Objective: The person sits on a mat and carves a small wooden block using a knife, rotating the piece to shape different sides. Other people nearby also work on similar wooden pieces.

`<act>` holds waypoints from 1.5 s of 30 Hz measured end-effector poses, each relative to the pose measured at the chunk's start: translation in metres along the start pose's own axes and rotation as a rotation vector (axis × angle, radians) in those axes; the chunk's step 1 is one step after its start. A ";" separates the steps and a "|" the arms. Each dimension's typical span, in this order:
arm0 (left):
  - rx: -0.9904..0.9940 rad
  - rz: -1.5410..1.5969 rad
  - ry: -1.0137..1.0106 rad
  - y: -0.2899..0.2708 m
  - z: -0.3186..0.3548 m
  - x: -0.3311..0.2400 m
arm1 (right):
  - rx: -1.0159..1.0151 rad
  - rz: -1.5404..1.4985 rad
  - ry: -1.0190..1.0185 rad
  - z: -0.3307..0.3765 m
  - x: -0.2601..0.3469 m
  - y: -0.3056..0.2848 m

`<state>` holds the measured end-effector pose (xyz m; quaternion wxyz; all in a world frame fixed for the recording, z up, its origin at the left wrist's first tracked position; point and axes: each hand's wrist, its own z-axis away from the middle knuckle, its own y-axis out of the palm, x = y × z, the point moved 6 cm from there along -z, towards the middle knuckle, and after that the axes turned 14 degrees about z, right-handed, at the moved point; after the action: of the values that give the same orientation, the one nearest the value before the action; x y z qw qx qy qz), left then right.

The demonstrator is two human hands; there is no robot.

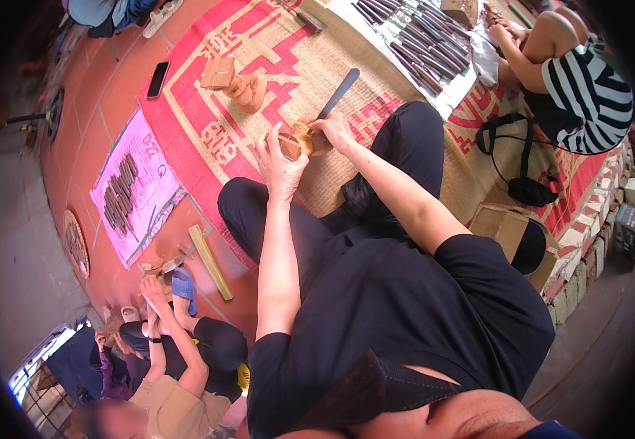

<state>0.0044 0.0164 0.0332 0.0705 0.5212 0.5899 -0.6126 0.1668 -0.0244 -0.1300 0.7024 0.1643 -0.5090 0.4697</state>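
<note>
My left hand (pixel 281 162) is closed around one end of a carved wooden piece (pixel 290 146), whose brown end face shows between thumb and fingers. At the other end of the piece, my right hand (pixel 333 132) has its fingers closed on the wood, partly hiding it. A long dark flat tool with a rounded tip (pixel 341 91) reaches up and away from beside my right fingers; whether they also touch it I cannot tell. Beyond my left hand, a second carved wooden piece (pixel 243 89) with a squared block at one end rests on the red and straw-coloured mat (pixel 299 66).
A phone (pixel 158 79) lies at the mat's left edge. Several carving tools (pixel 431 47) cover a white sheet at the far right, more (pixel 120 194) a pink sheet at left. Co-workers sit right (pixel 584 95) and lower left (pixel 186 373). A black bag (pixel 531 190) and cardboard box (pixel 500 227) are at right.
</note>
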 end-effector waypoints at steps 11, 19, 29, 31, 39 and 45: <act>-0.002 0.019 -0.002 -0.002 0.002 0.004 | -0.060 0.211 -0.012 0.003 0.014 -0.001; 0.016 0.030 0.003 -0.002 0.002 0.004 | -0.021 0.396 -0.249 0.009 0.025 0.012; 0.006 0.032 0.006 -0.003 0.000 0.005 | -0.033 0.315 -0.246 0.007 0.019 0.012; 0.029 0.047 -0.014 -0.003 -0.002 0.004 | -0.009 0.439 -0.364 0.008 0.017 0.009; -0.071 0.282 -0.237 -0.021 -0.001 0.062 | -0.135 -0.045 -0.014 0.003 -0.009 -0.029; -0.092 0.417 -0.353 -0.023 -0.003 0.088 | -0.095 0.064 -0.069 0.016 -0.021 -0.036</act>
<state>-0.0492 0.0720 -0.0149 0.3206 0.5129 0.4756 -0.6387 0.1870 -0.0640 -0.1323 0.6762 0.1306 -0.5594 0.4612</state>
